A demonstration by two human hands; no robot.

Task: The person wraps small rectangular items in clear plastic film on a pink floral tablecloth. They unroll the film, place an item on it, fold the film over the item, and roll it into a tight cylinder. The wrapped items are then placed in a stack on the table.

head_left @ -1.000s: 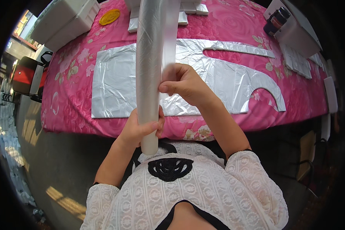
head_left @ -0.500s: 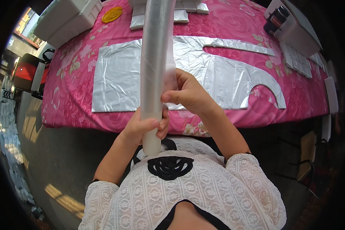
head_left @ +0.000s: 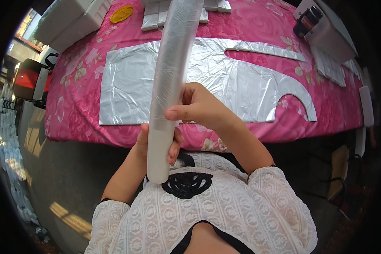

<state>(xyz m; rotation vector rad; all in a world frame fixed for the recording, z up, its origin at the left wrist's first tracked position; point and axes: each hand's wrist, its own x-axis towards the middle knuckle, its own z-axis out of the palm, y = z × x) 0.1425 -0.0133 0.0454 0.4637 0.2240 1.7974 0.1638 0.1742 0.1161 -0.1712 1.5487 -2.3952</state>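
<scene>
Your left hand (head_left: 142, 142) wraps the long clear plastic roll (head_left: 169, 78) near its close end, your right hand (head_left: 201, 109) holds its right side farther along, and it points away over the counter (head_left: 249, 27).

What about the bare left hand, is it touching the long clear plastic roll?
Touching: the head view shows the left hand cupped around the roll.

The wide, head-worn fisheye camera sits close above the near side of the table (head_left: 249, 26), looking down and facing across toward its far side.
</scene>
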